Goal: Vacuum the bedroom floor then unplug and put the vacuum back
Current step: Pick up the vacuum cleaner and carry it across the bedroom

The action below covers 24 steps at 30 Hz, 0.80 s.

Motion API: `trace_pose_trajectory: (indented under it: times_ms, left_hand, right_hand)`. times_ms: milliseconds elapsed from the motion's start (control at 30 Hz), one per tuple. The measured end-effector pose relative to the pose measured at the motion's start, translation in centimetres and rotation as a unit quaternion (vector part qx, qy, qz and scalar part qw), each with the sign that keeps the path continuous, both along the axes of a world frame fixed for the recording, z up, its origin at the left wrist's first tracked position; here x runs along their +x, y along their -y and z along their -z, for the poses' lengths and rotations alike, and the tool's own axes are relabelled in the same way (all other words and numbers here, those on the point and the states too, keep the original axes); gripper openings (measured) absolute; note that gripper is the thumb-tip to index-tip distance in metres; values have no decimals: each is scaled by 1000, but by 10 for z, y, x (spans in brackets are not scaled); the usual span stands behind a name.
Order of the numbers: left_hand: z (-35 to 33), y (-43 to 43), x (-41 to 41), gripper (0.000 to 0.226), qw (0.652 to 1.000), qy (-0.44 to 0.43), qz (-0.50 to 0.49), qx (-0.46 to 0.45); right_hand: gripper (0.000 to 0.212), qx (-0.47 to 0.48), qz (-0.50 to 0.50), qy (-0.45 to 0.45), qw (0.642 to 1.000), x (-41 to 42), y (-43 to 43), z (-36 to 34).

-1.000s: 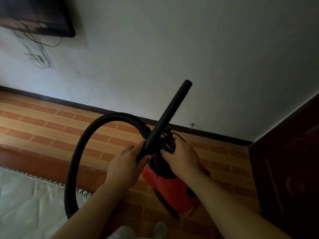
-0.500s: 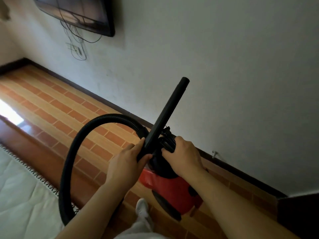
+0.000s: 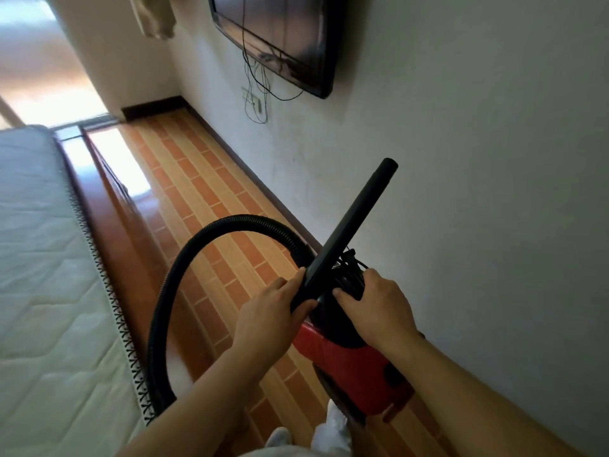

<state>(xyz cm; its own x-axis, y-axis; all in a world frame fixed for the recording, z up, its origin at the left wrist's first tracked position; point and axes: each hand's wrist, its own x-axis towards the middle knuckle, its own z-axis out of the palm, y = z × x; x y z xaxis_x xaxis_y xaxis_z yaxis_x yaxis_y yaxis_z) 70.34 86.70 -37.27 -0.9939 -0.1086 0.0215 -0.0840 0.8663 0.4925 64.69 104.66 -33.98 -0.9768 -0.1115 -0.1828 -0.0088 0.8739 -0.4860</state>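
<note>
A red and black vacuum point(image 3: 354, 361) hangs off the floor in front of me, close to the white wall. My right hand point(image 3: 379, 308) grips its black top handle. My left hand point(image 3: 270, 311) grips the lower end of the black wand point(image 3: 352, 225), which points up and to the right. The ribbed black hose point(image 3: 204, 249) arcs from the vacuum's top out to the left and down past the mattress edge. A bundle of black cord sits by the handle, partly hidden by my right hand.
A white mattress point(image 3: 43, 291) on a wooden base fills the left. Orange brick-pattern floor point(image 3: 197, 192) runs ahead between bed and wall point(image 3: 478, 159). A wall-mounted TV point(image 3: 283, 37) with dangling cables and a wall socket point(image 3: 252, 100) lie ahead. A bright doorway is at far left.
My view has swung left along the wall, bringing the TV, bed and doorway into sight. Both hands keep the same hold on the vacuum and wand.
</note>
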Motion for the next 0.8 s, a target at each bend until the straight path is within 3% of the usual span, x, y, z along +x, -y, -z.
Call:
trace_pose_trajectory:
  times_ms: [433, 800]
  left_hand:
    - [-4, 34, -86, 61, 974, 2, -227, 2]
    - [10, 152, -132, 65, 932, -20, -361, 13]
  right_hand:
    - [48, -33, -236, -5, 971, -157, 74, 5]
    - [39, -5, -370, -3, 929, -234, 229, 12]
